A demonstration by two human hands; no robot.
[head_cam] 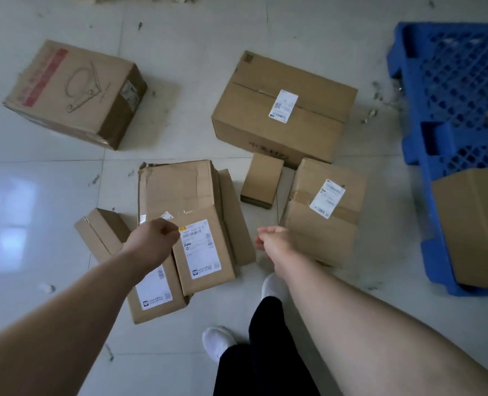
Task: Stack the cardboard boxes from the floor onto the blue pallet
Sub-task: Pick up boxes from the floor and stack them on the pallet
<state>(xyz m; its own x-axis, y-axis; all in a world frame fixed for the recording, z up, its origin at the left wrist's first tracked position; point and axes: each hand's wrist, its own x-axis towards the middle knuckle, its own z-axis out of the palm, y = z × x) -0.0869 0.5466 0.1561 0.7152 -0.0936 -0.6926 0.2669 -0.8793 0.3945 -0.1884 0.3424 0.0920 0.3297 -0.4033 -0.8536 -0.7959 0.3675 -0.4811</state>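
Several cardboard boxes lie on the pale tiled floor. A large box [282, 110] with a white label sits at the centre back, a red-striped box [74, 92] at the back left. In front of me a flat torn box [180, 190] carries a labelled box [202, 252]. A tiny box [261, 180] and a taped box [322, 210] lie to the right. The blue pallet [451, 81] is at the far right with one cardboard box [477, 224] on it. My left hand [154, 241] hovers fisted over the labelled boxes. My right hand [271, 238] is fisted beside the taped box. Neither holds anything.
A small box [102, 232] lies at the left behind my left forearm. Another labelled box [154, 292] sits under that arm. My legs in dark trousers and white shoes [217, 341] stand at the bottom centre. Scraps of debris [379, 101] litter the floor near the pallet.
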